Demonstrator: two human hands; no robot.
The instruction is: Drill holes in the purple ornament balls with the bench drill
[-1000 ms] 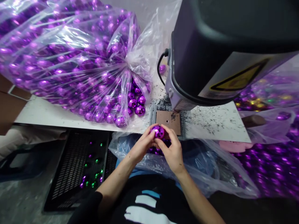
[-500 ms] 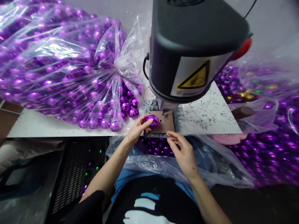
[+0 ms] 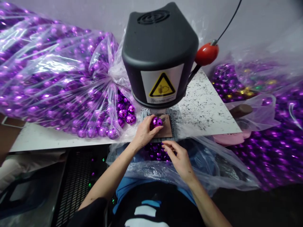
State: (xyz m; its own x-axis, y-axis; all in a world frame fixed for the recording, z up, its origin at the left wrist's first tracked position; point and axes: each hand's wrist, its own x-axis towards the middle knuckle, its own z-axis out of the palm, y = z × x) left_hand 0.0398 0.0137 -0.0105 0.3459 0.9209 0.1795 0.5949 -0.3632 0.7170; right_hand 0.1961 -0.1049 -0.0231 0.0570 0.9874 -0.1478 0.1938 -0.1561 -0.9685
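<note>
My left hand (image 3: 145,131) is closed round a shiny purple faceted ball (image 3: 156,121), thumb at its near side and fingers behind. The ball sits at the brown block (image 3: 167,127), beneath the black housing (image 3: 158,47) of a bench machine; the tool under that housing is hidden. Close to the block's front edge hovers my right hand (image 3: 178,156), fingers loosely bent and apart, with nothing visible in it. Below both hands, an open clear plastic bag (image 3: 151,168) lies across my lap with purple balls (image 3: 156,151) inside.
A big tied clear bag (image 3: 54,82) of purple balls covers the left of the white table (image 3: 205,101). Dark shavings litter the tabletop. A red knob (image 3: 206,54) juts from the machine's right side. More bagged purple balls (image 3: 279,148) lie right; a black crate (image 3: 73,183) stands lower left.
The camera view has shifted, so the machine appears lower and further left. My left hand has brought the ball further back on the block. My right hand stays near the block's front.
</note>
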